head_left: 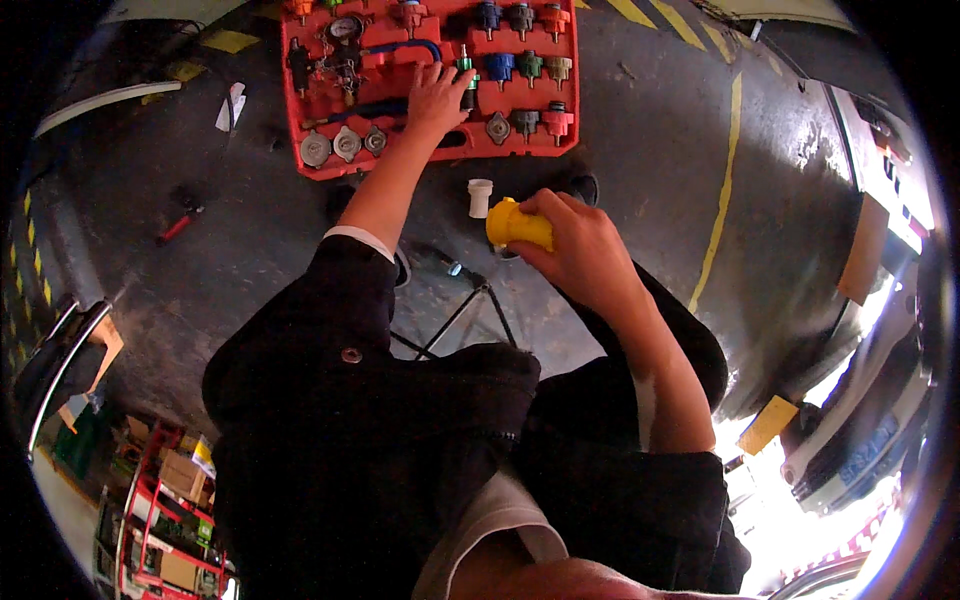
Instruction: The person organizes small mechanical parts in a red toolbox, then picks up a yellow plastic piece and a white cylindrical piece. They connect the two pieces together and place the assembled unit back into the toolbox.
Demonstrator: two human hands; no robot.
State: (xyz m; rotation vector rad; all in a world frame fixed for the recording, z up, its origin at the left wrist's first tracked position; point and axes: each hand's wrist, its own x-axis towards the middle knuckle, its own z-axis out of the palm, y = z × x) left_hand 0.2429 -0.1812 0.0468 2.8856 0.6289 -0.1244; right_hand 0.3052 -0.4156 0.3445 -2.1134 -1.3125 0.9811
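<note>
My left hand (pixel 437 103) reaches over a red moulded case (pixel 400 165) with its fingers spread. Its thumb is against or just beside a green and black fitting (pixel 467 82); the contact is not clear. In my right hand (pixel 585 240) is a yellow plastic cylinder with a ribbed end (pixel 518 226), gripped between thumb and fingers. Just left of that cylinder a white plastic sleeve (pixel 480 198) stands on the floor. The case holds a pressure gauge (pixel 344 30), a blue hose (pixel 402 48), silver round caps (pixel 347 143) and several coloured adapters (pixel 500 67).
On the dark floor at the left lies a red-handled tool (pixel 176 228), with a white paper (pixel 231 107) farther up. A black tripod-like stand (pixel 482 289) is between my legs. Red shelving (pixel 150 520) stands lower left. Yellow line (pixel 727 180) runs along the right.
</note>
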